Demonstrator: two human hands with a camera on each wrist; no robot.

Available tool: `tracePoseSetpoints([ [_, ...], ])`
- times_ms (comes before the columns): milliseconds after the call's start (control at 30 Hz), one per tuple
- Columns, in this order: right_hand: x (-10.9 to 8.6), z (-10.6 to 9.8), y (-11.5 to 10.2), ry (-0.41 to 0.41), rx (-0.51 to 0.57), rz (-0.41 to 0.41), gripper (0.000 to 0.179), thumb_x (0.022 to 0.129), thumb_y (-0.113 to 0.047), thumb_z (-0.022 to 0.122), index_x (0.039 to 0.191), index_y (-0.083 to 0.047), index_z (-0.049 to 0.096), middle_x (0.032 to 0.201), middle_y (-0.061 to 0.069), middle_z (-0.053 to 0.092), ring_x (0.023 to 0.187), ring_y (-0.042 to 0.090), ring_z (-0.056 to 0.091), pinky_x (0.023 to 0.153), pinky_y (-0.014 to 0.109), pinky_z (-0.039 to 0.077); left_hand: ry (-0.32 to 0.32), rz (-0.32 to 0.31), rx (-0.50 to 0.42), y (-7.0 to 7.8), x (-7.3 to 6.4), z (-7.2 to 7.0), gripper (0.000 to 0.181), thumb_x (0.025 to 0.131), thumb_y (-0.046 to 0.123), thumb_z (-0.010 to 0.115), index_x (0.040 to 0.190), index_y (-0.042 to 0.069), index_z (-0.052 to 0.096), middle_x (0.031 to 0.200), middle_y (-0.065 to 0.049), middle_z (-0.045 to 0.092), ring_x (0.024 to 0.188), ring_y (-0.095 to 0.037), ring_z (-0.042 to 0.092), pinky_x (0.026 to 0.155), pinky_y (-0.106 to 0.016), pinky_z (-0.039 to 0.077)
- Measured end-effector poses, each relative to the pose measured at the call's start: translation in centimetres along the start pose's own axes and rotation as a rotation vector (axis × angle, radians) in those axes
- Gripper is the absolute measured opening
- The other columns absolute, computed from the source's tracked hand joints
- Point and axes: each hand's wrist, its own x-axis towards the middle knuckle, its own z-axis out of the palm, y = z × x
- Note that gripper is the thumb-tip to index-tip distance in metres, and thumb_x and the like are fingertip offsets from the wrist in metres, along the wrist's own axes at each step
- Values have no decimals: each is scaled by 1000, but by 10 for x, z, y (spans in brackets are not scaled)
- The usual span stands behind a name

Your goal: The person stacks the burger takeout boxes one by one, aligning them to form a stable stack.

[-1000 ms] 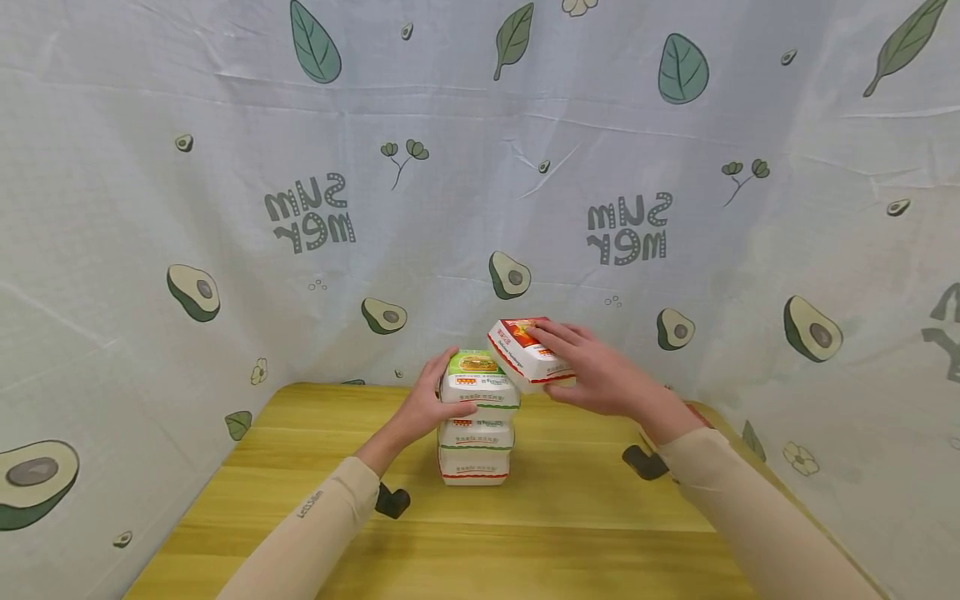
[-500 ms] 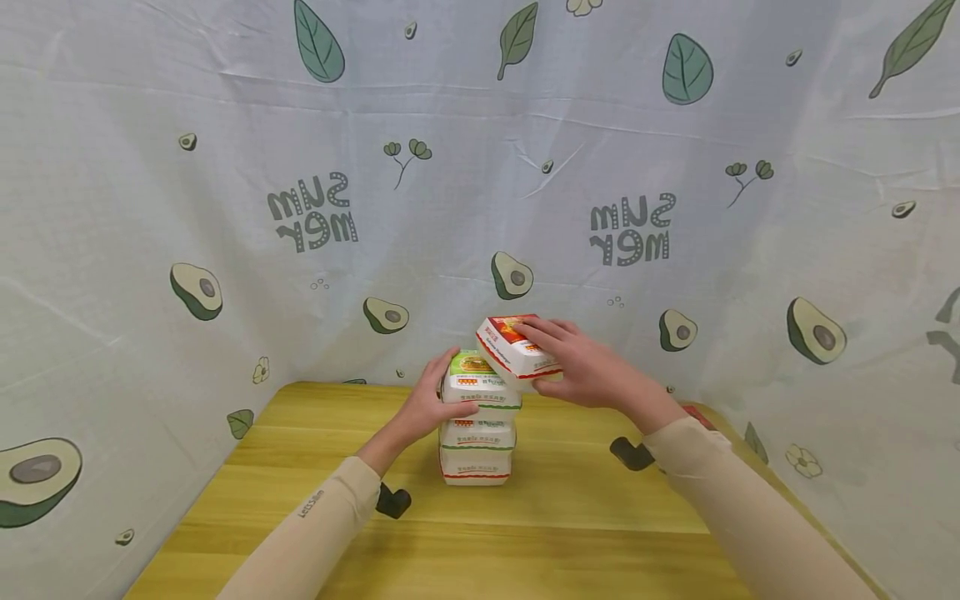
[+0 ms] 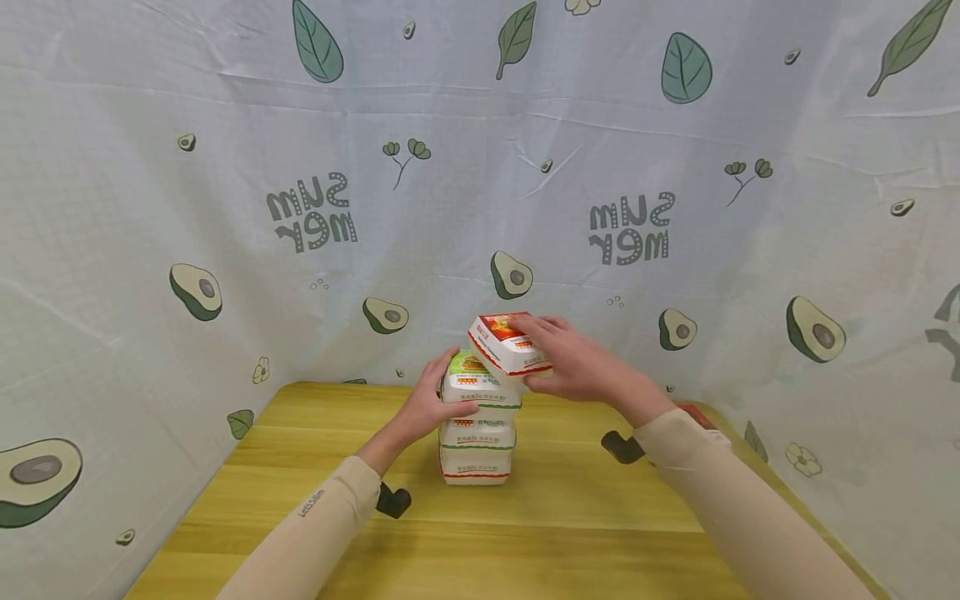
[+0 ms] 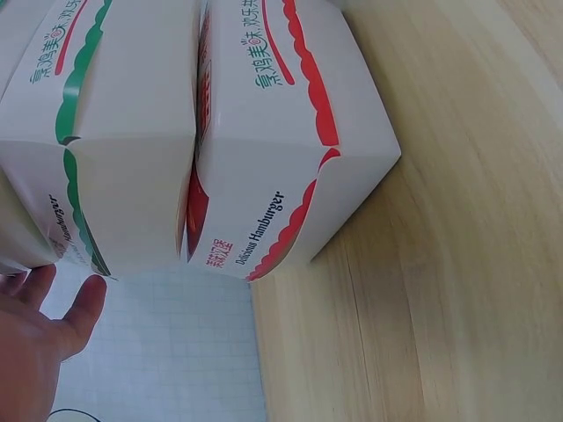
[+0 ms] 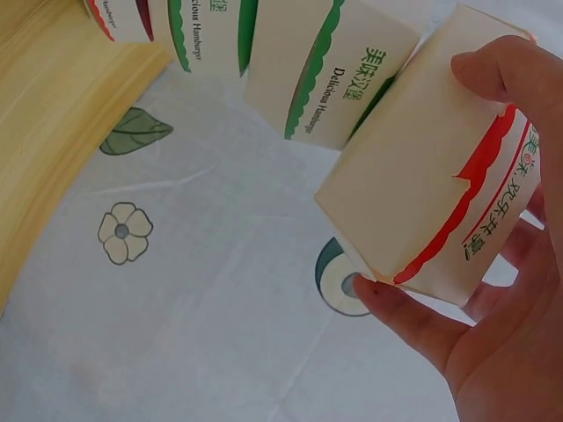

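A stack of three paper hamburger boxes rises from the table: a red-trimmed bottom box (image 3: 476, 468), a green-trimmed middle box (image 3: 480, 435) and a green-trimmed top box (image 3: 491, 392). My left hand (image 3: 429, 402) steadies the top box from its left side, thumb along the front and fingers round the far side. In my right hand (image 3: 581, 367) is another red-trimmed hamburger box (image 3: 506, 354), gripped from the right. This box is tilted, its left part overlapping the top of the stack; the right wrist view shows its pale underside (image 5: 405, 149) angled against the top green box (image 5: 352, 61).
Behind my right forearm, a red-and-white thing (image 3: 701, 417) shows partly at the table's right edge. Black pieces (image 3: 392, 501) stick out under both wrists. A patterned cloth (image 3: 465, 167) hangs close behind the wooden table (image 3: 570, 500).
My right hand has carried its red-trimmed hamburger box left and slightly up, further over the stack. The left hand and the stack have stayed in place.
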Motion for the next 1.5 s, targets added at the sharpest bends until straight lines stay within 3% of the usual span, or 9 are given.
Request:
tracePoseSetpoints([
  [133,3,1,-1,10,7,27,84,84,-33,76,154,-25,30,153,7,43,144,30,35,102,53,48,-1,7,0,0,0,0,98,84,35,81,161,28,20,160,-10,23,127,-28,48,104,-50,47],
  [600,9,7,-4,38,7,-1,80,85,-38,78,151,-28,34,152,3,45,143,28,34,100,53,49,-5,10,-40,-1,0,1,99,85,32,81,162,26,19,161,-7,21,127,-26,48,104,-47,46],
  [1000,14,11,-9,73,1,-62,75,86,-42,78,149,-27,41,157,-3,40,141,24,34,102,48,49,-16,31,-67,-1,-1,0,96,87,25,79,161,29,18,159,-7,24,126,-27,48,103,-47,47],
  [1167,17,14,-12,83,-1,-80,76,86,-45,78,150,-26,43,158,-5,39,140,23,34,102,46,49,-40,18,-86,-1,-1,0,99,88,21,78,162,24,12,159,-10,23,127,-27,49,103,-47,48],
  [1333,16,14,-12,94,4,-113,73,89,-47,74,152,-27,43,159,-4,38,139,23,34,102,46,48,-73,22,-116,16,-7,-4,100,88,17,77,162,17,9,152,-14,31,124,-26,53,102,-45,49],
  [1500,14,13,-11,74,57,-125,61,99,-42,59,155,-28,40,163,-4,33,142,24,30,106,52,43,-77,32,-127,31,-16,-7,98,89,17,77,162,13,10,149,-16,33,122,-26,54,101,-45,50],
])
